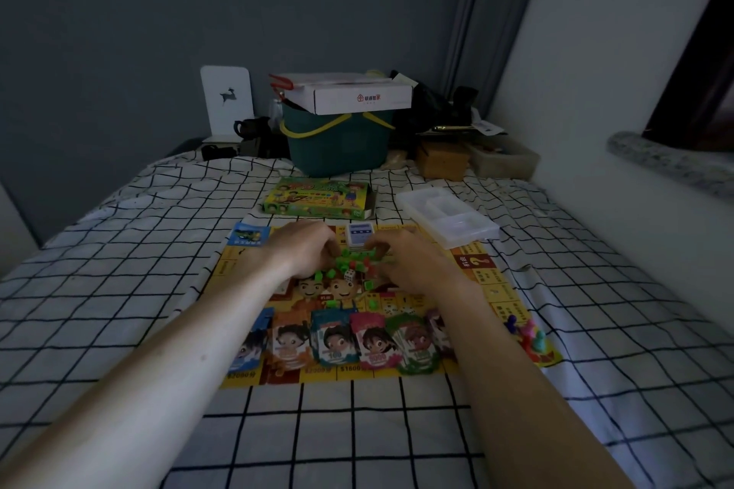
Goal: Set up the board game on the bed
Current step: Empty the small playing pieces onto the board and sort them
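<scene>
The yellow game board [238, 377] lies flat on the checked bed sheet. A heap of small green and red plastic pieces [347, 264] sits at the board's middle, with a white die [350, 275] beside it. My left hand [306, 246] and my right hand [409, 260] curl around this heap from either side, fingers among the pieces. A deck of blue-backed cards [359, 235] stands just behind the heap. Several fans of paper money [337, 341] line the board's near edge. Coloured pawns [526, 331] stand at the near right corner.
The green game box [317, 198] lies open behind the board. A clear plastic tray [449, 216] rests at the right. At the bed's head stand a teal basket [337, 143] with a white carton on it, a brown box [441, 161] and clutter.
</scene>
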